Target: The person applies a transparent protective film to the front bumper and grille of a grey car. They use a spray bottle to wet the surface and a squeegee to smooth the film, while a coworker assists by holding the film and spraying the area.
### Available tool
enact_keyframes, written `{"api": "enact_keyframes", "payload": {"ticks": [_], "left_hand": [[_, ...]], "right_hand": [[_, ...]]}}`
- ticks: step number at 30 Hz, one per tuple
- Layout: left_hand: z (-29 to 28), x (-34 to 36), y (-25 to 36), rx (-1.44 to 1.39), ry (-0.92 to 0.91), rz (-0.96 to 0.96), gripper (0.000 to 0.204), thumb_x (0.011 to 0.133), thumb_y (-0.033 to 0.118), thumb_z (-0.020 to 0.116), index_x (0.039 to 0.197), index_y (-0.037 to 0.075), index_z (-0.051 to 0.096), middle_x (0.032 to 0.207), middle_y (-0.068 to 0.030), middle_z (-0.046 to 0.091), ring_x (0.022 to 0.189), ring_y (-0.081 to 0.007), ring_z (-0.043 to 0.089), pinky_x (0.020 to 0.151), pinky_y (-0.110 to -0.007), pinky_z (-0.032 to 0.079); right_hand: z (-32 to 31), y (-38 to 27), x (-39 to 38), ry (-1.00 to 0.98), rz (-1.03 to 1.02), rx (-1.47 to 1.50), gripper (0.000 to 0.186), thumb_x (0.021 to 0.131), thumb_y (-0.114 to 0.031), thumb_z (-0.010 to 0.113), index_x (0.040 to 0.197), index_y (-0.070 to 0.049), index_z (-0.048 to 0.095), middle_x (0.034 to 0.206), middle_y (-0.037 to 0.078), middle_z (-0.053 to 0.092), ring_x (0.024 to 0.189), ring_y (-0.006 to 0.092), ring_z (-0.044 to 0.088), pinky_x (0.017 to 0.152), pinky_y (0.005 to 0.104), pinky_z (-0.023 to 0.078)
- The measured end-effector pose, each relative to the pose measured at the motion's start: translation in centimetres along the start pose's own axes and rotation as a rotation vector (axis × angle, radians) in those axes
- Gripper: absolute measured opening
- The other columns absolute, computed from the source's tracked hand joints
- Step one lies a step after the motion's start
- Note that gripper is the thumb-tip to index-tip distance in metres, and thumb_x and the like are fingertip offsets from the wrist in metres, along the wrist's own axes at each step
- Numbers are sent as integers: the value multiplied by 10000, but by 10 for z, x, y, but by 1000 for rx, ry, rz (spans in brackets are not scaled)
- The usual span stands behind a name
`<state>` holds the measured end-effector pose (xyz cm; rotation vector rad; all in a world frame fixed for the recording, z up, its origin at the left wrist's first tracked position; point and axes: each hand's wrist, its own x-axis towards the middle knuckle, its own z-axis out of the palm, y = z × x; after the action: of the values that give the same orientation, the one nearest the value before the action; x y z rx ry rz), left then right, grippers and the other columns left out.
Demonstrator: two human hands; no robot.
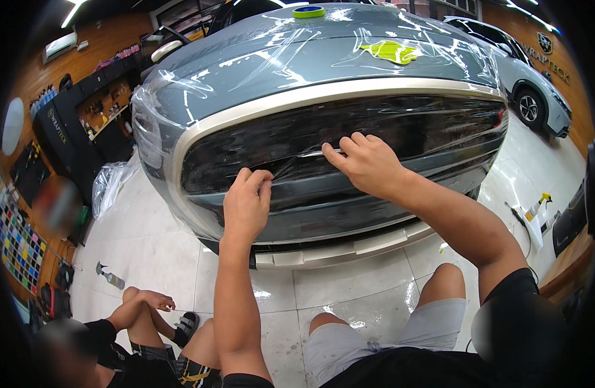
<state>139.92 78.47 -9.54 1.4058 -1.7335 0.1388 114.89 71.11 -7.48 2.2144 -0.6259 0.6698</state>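
Before me is the front of a grey car point(258, 71), with a pale trim band point(297, 94) arching around a dark panel point(239, 136). Glossy, wrinkled clear film point(401, 145) lies over the panel and drapes past its sides. My left hand point(247, 202) has its thumb and fingers pinched on the film at the panel's lower left. Farther right and a little higher, my right hand point(368, 165) pinches the film too, its forearm reaching in from the right. Between them the film is pulled into a taut fold with a bright streak point(310, 154).
On the hood are a green-and-blue tape roll point(308, 11) and a yellow-green flat piece point(393, 50). A person point(142, 323) sits at lower left near a spray bottle point(110, 276). Another spray bottle point(536, 207) stands right. A light-coloured car point(523, 71) is parked behind.
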Motion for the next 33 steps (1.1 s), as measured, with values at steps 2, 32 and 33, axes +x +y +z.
{"api": "enact_keyframes", "payload": {"ticks": [2,32,33], "left_hand": [[-1,1,2,2,-22,34,135,845,76,591,968,45,639,911,-130,600,779,-321,612,697,-378,482],[48,16,56,-339,-10,-94,155,893,40,577,1026,-24,626,890,-142,619,635,-191,645,593,-284,504],[49,12,55,-357,24,-138,144,882,44,592,997,-31,636,880,-141,630,654,-189,635,607,-286,494]], "right_hand": [[-4,4,-5,7,6,-13,426,745,-101,605,1170,-85,586,816,44,562,752,189,542,632,300,450],[-22,67,-84,46,110,-32,407,719,-103,615,1126,-94,605,812,53,574,751,210,542,630,322,429],[-22,65,-82,60,100,-16,409,717,-99,614,1126,-92,604,811,53,573,747,210,542,626,321,430]]}}
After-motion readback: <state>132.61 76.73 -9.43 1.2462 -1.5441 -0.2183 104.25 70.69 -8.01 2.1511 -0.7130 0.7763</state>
